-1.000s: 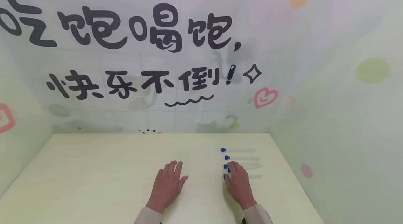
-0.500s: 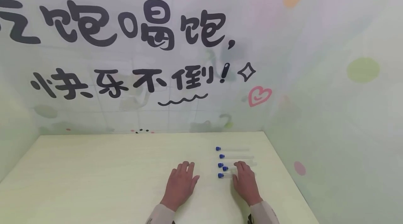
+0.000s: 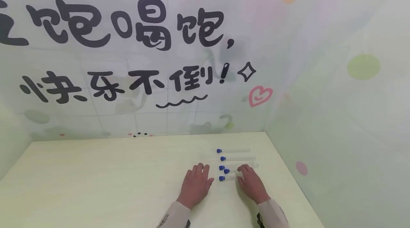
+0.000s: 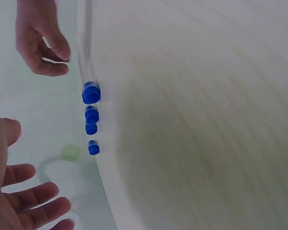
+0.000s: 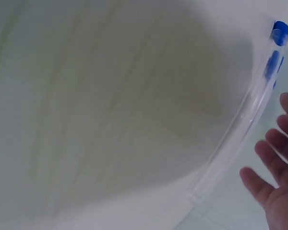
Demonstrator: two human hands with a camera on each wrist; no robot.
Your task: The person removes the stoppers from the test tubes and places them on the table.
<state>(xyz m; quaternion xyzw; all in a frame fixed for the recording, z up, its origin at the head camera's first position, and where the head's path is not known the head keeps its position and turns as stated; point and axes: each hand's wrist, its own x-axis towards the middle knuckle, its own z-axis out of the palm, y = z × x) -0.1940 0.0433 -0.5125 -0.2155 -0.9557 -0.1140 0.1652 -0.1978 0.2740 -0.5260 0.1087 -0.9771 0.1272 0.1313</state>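
Note:
Several clear test tubes with blue caps lie on the light table, roughly parallel, caps toward the left. The farthest tube [image 3: 236,150] and the nearest tube [image 3: 228,178] bound the group; a middle pair of caps sits close together. Over the right ends of the nearer tubes hovers my right hand [image 3: 253,184], fingers loosely bent and holding nothing; it hides part of them. In the right wrist view its fingers [image 5: 273,163] are apart from the tube [image 5: 247,117]. My left hand [image 3: 194,186], fingers extended, is left of the caps and holds nothing.
The pale wooden table [image 3: 96,178] stretches far to the left. A printed back wall [image 3: 128,121] rises behind it, and a side wall [image 3: 320,114] closes off the right.
My right hand has drawn back rightward from the blue caps, uncovering them. My left hand has moved right, closer to the tubes. The head view has turned slightly right.

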